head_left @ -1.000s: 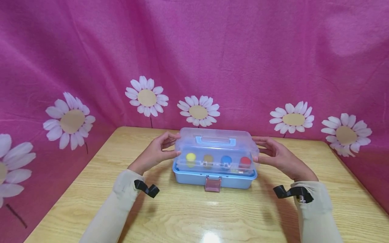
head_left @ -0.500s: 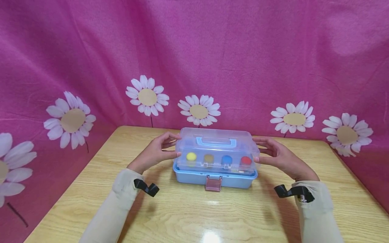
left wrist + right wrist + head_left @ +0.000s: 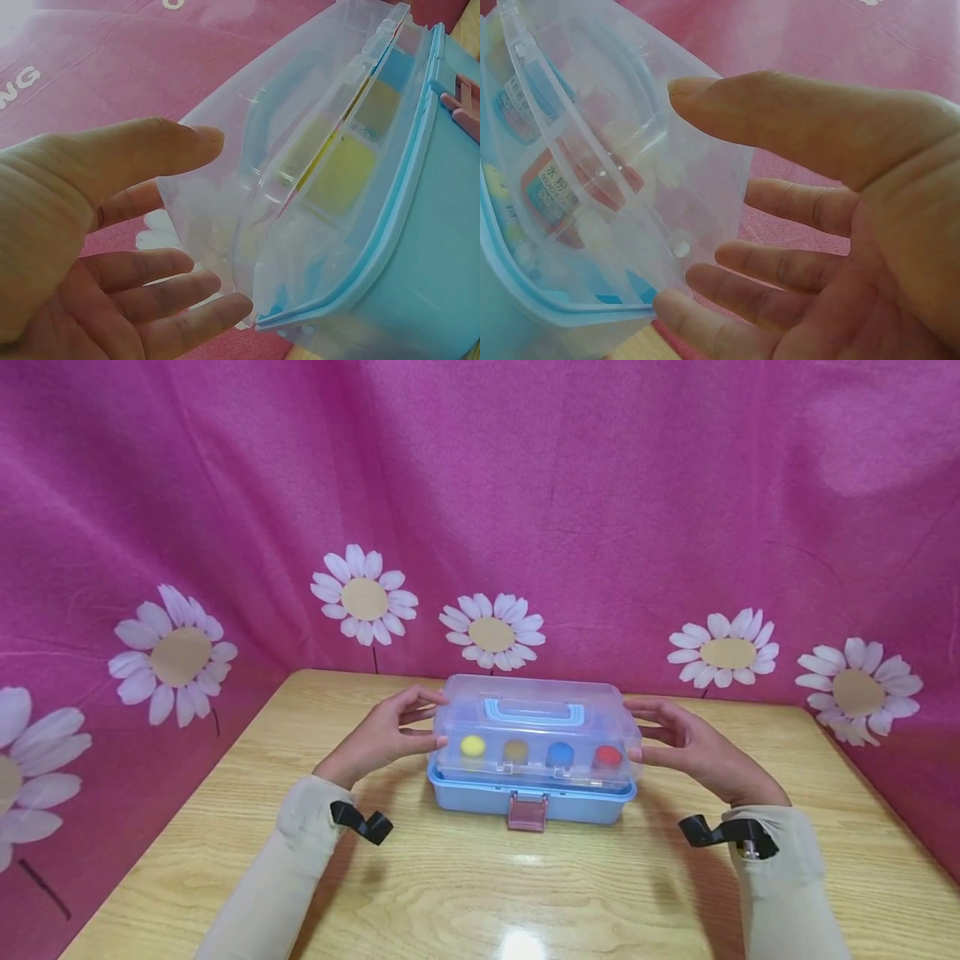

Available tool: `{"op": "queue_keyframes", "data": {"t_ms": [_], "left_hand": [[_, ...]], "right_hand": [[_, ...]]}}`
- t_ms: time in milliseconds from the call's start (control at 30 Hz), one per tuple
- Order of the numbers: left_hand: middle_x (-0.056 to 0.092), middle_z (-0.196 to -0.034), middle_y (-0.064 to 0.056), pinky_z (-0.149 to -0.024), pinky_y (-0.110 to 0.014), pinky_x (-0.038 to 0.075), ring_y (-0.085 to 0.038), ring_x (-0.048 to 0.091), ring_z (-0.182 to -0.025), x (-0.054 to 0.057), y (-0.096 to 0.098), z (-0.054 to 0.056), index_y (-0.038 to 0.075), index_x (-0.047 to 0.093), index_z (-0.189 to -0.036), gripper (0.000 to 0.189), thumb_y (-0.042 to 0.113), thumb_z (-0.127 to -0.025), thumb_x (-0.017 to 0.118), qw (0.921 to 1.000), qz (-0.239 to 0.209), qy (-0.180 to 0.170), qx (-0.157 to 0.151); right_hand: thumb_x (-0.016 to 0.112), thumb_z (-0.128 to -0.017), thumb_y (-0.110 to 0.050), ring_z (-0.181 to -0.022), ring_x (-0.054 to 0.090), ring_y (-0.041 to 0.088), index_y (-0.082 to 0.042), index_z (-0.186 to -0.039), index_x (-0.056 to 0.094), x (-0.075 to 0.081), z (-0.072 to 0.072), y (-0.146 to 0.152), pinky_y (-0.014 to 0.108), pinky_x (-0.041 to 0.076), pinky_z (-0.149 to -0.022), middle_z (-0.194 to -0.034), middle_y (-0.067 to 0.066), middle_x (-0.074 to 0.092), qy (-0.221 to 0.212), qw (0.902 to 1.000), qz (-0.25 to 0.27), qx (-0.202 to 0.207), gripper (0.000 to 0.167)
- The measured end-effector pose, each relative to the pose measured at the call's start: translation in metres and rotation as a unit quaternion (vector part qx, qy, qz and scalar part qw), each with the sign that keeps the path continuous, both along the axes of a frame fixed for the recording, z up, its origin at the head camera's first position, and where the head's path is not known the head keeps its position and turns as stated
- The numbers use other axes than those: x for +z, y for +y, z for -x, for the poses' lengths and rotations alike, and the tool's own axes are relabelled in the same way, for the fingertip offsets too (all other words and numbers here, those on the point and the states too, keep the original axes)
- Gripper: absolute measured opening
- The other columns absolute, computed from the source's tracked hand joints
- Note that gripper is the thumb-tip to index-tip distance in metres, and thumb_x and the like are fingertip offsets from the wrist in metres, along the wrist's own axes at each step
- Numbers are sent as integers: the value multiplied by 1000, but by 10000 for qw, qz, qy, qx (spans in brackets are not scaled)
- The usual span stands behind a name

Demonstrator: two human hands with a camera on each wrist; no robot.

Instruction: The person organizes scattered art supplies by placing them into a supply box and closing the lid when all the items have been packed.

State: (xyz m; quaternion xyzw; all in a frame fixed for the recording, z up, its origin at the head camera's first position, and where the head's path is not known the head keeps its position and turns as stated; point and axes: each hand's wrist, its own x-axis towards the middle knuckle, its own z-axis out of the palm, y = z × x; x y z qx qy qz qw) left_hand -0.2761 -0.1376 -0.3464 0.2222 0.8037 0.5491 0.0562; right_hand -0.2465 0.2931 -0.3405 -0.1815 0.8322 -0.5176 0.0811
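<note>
On the table stands a light blue plastic storage box (image 3: 472, 800) with a clear lid (image 3: 465, 714) that stands ajar. Yellow, tan, blue and red round tops show through it in the head view; a red paint jar (image 3: 555, 184) with a printed label shows in the right wrist view. A blue handle (image 3: 534, 717) lies on the lid, and a pink latch (image 3: 527, 814) hangs down in front. My left hand (image 3: 381, 739) is at the lid's left end, thumb and fingers spread and nearly straight. My right hand (image 3: 686, 743) spans the right end likewise, thumb overlapping the lid.
A wooden table (image 3: 450, 893) spreads around the box. Behind it and at both sides hangs a magenta cloth (image 3: 585, 527) printed with white daisies. A black bracket (image 3: 362, 822) is worn on the left wrist and a similar bracket (image 3: 727, 835) on the right.
</note>
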Motion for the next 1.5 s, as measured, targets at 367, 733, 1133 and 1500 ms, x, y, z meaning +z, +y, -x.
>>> {"op": "queue_keyframes", "data": {"t_ms": [367, 733, 1133, 1500], "left_hand": [[46, -142, -3, -96, -41, 48, -25, 43, -132, 1, 2, -1, 17, 55, -126, 52, 16, -80, 78, 9999, 90, -136, -4], [43, -144, -9, -94, -40, 49, -32, 42, -132, 19, 8, -17, 10, 52, -129, 53, 7, -81, 75, 9994, 217, -272, -43], [43, -145, -4, -90, -39, 52, -31, 48, -129, -2, 5, -2, 20, 54, -126, 54, 12, -78, 79, 9997, 50, -228, -98], [46, -142, 0, -89, -37, 52, -28, 48, -129, -11, 5, 3, 24, 57, -122, 56, 14, -74, 82, 9996, -6, -261, -52]], "right_hand": [[68, -89, -21, -135, 37, 34, -15, -147, 35, -1, 1, 1, 45, 43, -100, -150, 6, 38, -10, 9999, -47, 104, 67], [70, -87, -18, -135, 37, 36, -13, -146, 37, -2, 3, 2, 36, 46, -98, -150, 6, 37, 68, 9998, -4, 208, 68], [72, -85, -14, -135, 37, 36, -11, -144, 38, -6, 5, 1, 25, 46, -94, -149, 8, 38, 95, 9995, 206, 232, 68], [73, -84, -14, -135, 37, 36, -14, -144, 38, -11, 5, 2, 37, 43, -98, -148, 7, 38, 25, 9998, 76, 208, 70]]}}
